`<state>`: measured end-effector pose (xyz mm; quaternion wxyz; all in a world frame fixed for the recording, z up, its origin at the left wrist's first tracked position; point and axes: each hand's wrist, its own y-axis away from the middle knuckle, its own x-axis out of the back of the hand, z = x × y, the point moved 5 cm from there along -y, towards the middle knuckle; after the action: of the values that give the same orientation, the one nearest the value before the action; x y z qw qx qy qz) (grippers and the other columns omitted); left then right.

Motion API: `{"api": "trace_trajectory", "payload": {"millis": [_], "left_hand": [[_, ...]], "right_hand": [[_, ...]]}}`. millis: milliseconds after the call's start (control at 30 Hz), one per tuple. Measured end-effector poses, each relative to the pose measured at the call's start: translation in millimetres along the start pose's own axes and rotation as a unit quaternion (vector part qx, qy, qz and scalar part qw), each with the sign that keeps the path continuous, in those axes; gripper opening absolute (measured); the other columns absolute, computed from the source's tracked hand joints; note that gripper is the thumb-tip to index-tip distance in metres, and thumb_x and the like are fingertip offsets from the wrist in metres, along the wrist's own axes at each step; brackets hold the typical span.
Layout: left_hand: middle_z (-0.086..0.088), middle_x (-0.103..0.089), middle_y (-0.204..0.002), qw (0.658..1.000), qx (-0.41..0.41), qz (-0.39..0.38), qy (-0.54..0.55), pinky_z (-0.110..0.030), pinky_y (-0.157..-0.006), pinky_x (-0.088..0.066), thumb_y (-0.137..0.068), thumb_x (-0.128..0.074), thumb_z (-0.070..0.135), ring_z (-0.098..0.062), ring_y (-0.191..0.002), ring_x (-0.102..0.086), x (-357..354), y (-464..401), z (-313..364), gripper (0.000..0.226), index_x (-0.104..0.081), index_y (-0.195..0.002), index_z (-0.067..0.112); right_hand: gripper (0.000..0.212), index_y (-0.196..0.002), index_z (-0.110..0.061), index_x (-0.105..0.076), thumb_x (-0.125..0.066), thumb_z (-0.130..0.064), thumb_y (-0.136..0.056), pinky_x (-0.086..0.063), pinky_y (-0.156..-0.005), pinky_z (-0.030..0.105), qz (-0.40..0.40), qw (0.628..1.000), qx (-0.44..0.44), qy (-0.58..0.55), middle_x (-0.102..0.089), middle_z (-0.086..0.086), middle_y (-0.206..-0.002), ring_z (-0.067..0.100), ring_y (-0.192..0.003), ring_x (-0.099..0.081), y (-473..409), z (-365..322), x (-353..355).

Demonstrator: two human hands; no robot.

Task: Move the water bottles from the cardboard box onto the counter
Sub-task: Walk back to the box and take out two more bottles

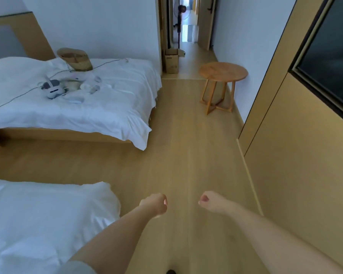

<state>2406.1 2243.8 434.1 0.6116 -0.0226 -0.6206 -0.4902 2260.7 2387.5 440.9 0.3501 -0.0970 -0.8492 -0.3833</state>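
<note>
Left of me, two beds [73, 107] line the wall. My left hand [154, 204] is curled into an empty fist, and so is my right hand [211, 202]. The cardboard box [171, 60] stands far ahead by the doorway, just left of the round table [223, 73]; bottles and counter are out of sight. I'd walk straight over, loosen both fists, then look inside before reaching.

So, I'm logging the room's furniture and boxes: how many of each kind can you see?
Beds: 2, far and near
Round wooden tables: 1
Cardboard boxes: 1
Standing fans: 1
Total: 5
</note>
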Motion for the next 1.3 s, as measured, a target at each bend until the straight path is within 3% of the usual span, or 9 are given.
{"api": "trace_trajectory", "payload": {"millis": [200, 400, 667, 900, 967, 1067, 1167, 1233, 1300], "left_hand": [[-0.001, -0.061, -0.125, 0.999, -0.027, -0.017, -0.011, -0.032, -0.089, -0.045, -0.095, -0.035, 0.017, -0.022, -0.113, -0.058, 101.9, -118.4, 18.6, 0.037, -0.058, -0.122, 0.022], [0.001, -0.059, -0.128, 0.997, -0.062, -0.035, -0.032, -0.032, -0.093, -0.045, -0.096, -0.036, 0.019, -0.022, -0.115, -0.057, 165.1, -239.9, 59.6, 0.036, -0.058, -0.123, 0.023], [0.000, -0.060, -0.126, 0.999, -0.024, -0.021, -0.030, -0.031, -0.094, -0.047, -0.098, -0.036, 0.020, -0.021, -0.112, -0.058, 299.5, -403.8, 85.1, 0.033, -0.057, -0.123, 0.021], [-0.005, -0.059, -0.120, 1.000, 0.013, -0.017, 0.013, -0.026, -0.084, -0.043, -0.099, -0.035, 0.017, -0.022, -0.108, -0.058, 405.8, -523.0, 75.9, 0.034, -0.057, -0.125, 0.013], [-0.006, -0.059, -0.121, 0.999, 0.022, -0.030, 0.012, -0.026, -0.086, -0.044, -0.099, -0.036, 0.017, -0.022, -0.109, -0.058, 424.2, -568.5, 75.4, 0.035, -0.058, -0.125, 0.011], [-0.009, -0.060, -0.127, 0.999, 0.009, -0.041, 0.008, -0.032, -0.098, -0.046, -0.099, -0.038, 0.017, -0.024, -0.116, -0.058, 453.5, -646.1, 87.8, 0.035, -0.059, -0.126, 0.011], [-0.010, -0.061, -0.125, 0.999, -0.011, -0.050, 0.005, -0.035, -0.093, -0.048, -0.099, -0.036, 0.016, -0.027, -0.112, -0.059, 496.8, -724.4, 108.9, 0.036, -0.059, -0.126, 0.011], [-0.010, -0.061, -0.124, 0.998, -0.027, -0.052, 0.007, -0.035, -0.093, -0.048, -0.099, -0.036, 0.017, -0.028, -0.112, -0.059, 535.1, -773.5, 124.8, 0.036, -0.059, -0.127, 0.012], [-0.010, -0.062, -0.117, 0.998, -0.041, -0.048, 0.004, -0.032, -0.086, -0.047, -0.099, -0.035, 0.016, -0.027, -0.107, -0.060, 577.5, -818.5, 140.2, 0.034, -0.059, -0.123, 0.010]], "right_hand": [[0.032, -0.120, 0.000, -0.055, -0.048, -0.024, -0.100, -0.043, -0.089, 0.027, 0.030, 0.999, -0.035, -0.025, -0.060, 0.016, -0.123, 0.026, -0.115, -0.056, -95.3, -18.3, 94.1], [0.035, -0.124, -0.010, -0.051, -0.046, -0.034, -0.100, -0.045, -0.097, 0.031, 0.004, 0.998, -0.066, -0.020, -0.056, 0.007, -0.124, 0.021, -0.113, -0.054, -213.0, -0.7, 172.4], [0.036, -0.120, -0.001, -0.058, -0.047, -0.028, -0.099, -0.045, -0.090, 0.031, -0.017, 0.998, -0.034, 0.049, -0.061, 0.015, -0.124, 0.028, -0.115, -0.057, -401.2, -26.3, 320.3], [0.033, -0.115, -0.009, -0.055, -0.047, -0.036, -0.099, -0.043, -0.089, 0.030, -0.045, 0.997, 0.025, 0.058, -0.059, 0.011, -0.121, 0.024, -0.109, -0.056, -533.1, -94.6, 424.1], [0.027, -0.108, -0.014, -0.054, -0.046, -0.037, -0.098, -0.044, -0.084, 0.031, -0.071, 0.997, 0.033, 0.031, -0.059, 0.008, -0.113, 0.021, -0.098, -0.055, -572.9, -100.5, 445.7], [0.022, -0.098, -0.018, -0.049, -0.044, -0.039, -0.099, -0.038, -0.061, 0.025, -0.095, 0.995, 0.021, -0.002, -0.053, 0.003, -0.094, 0.016, -0.080, -0.047, -635.3, -102.1, 483.7], [0.019, -0.096, -0.018, -0.049, -0.043, -0.036, -0.100, -0.035, -0.054, 0.024, -0.093, 0.995, -0.009, 0.019, -0.051, 0.003, -0.088, 0.014, -0.065, -0.044, -701.0, -103.3, 529.1], [0.024, -0.103, -0.014, -0.054, -0.043, -0.036, -0.099, -0.037, -0.053, 0.025, -0.092, 0.995, -0.017, 0.044, -0.056, 0.007, -0.091, 0.017, -0.066, -0.047, -743.5, -105.8, 565.8], [0.035, -0.116, -0.007, -0.057, -0.044, -0.035, -0.099, -0.042, -0.062, 0.026, -0.077, 0.996, -0.013, 0.050, -0.062, 0.011, -0.099, 0.022, -0.080, -0.055, -782.4, -111.3, 607.1]]}}
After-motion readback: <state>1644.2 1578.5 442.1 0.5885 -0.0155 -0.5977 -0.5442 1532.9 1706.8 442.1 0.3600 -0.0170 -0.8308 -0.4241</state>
